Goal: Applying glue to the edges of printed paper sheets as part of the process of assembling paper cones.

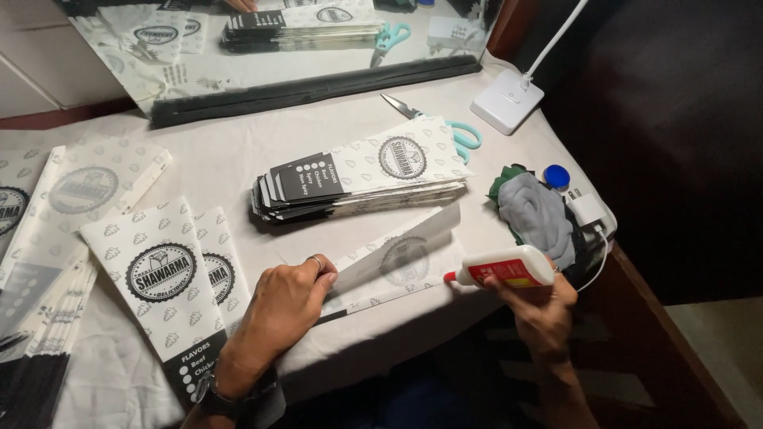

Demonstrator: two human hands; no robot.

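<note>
Left hand (282, 306) pressed flat on paper sleeve (397, 262); right hand (540, 306) gripping glue bottle (505, 268), nozzle touching sleeve's right edge; long axis running left-right.

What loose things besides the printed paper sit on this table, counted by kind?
White plastic glue bottle with red label: 1
Teal-handled metal scissors: 1
White desk lamp base: 1
Blue round cap: 1
White plug adapter: 1
Total: 5

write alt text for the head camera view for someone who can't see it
A person's left hand presses down a folded white printed paper sheet on a cloth-covered table while the right hand aims a white glue bottle with a red tip at its edge. Behind lie a stack of printed paper sleeves and teal-handled scissors.
</note>
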